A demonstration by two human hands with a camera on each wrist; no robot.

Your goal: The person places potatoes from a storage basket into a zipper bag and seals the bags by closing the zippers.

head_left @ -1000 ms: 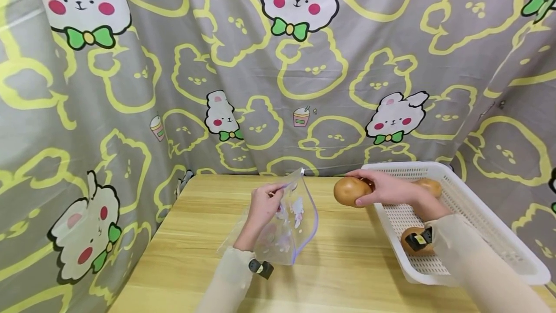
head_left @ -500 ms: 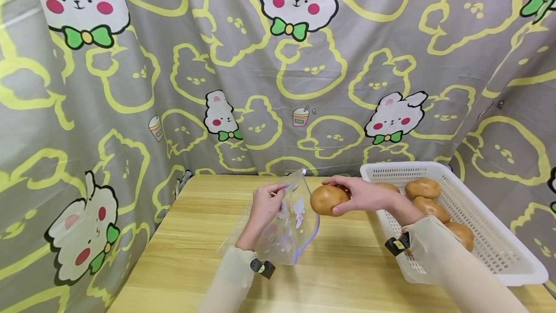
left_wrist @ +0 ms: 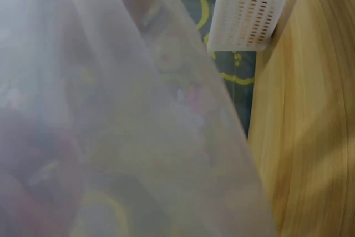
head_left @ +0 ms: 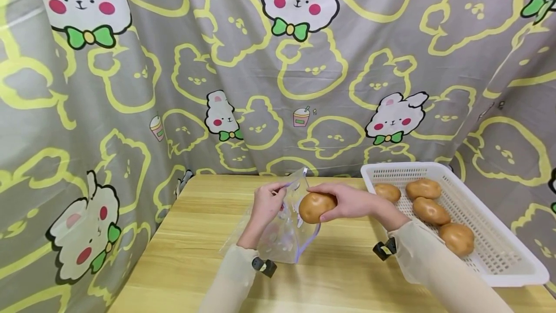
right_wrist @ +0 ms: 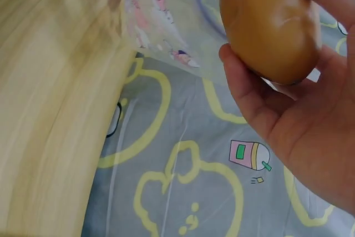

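My left hand pinches the upper edge of a clear zip bag with a purple seal and printed figures. The bag's mouth gapes toward the right. My right hand grips a smooth brown potato between thumb and fingers, right at the bag's mouth, overlapping it in the head view. In the right wrist view the potato sits in the curled fingers, with the purple seal just beyond it. The bag's film fills most of the left wrist view and blurs the left hand behind it.
A white perforated plastic basket stands on the right side of the wooden table. Several potatoes, one of them a rounded potato, lie in it. A grey patterned curtain hangs behind the table and along its sides.
My right hand has carried the potato left from over the basket's edge to the bag's mouth, uncovering the potatoes in the basket. The left hand and bag have barely moved.
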